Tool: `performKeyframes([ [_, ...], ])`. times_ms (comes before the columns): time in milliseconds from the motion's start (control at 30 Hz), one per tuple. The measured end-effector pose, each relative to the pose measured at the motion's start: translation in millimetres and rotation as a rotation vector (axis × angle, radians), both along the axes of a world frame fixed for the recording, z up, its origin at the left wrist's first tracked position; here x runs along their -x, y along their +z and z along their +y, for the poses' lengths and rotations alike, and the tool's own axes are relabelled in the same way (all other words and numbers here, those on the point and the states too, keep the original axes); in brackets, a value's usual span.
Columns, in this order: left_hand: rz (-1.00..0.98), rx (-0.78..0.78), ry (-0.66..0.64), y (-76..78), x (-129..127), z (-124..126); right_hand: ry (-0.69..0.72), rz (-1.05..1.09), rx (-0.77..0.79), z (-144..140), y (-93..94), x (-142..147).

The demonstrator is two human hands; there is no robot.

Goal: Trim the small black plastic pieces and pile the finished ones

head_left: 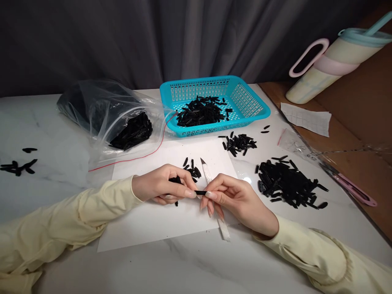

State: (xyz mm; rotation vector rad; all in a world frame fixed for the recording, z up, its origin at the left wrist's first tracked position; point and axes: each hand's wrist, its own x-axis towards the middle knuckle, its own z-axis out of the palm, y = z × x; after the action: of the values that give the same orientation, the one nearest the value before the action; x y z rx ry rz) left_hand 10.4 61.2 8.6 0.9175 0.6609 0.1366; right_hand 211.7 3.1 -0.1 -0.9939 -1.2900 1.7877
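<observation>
A small black strip (201, 192) is pinched at both ends, thumb against finger, between my left hand (167, 183) and my right hand (234, 196). Both hands are closed on it just above a white paper sheet (147, 222). Beneath my right hand lies a knife-like tool (225, 230) with a dark pointed tip and a white wrapped handle, partly covered by the fingers. Several loose black strips (193, 169) rest on the paper beyond my hands, some hidden behind my left hand.
A blue basket (260, 110) holds black strips at the back. Left of it, a clear zip bag (101, 106) contains more. Piles lie at right (289, 183) and below the basket (240, 143). Pink-handled scissors (355, 190), a paper slip (306, 119) and a tumbler (324, 69) stand rightward.
</observation>
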Motion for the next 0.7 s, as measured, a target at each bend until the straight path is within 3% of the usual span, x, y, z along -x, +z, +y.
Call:
performKeyframes([
  [700,-0.008,-0.027,-0.012,-0.6,0.7,-1.1,0.028,0.010,0.012,-0.8,-0.1,-2.5],
])
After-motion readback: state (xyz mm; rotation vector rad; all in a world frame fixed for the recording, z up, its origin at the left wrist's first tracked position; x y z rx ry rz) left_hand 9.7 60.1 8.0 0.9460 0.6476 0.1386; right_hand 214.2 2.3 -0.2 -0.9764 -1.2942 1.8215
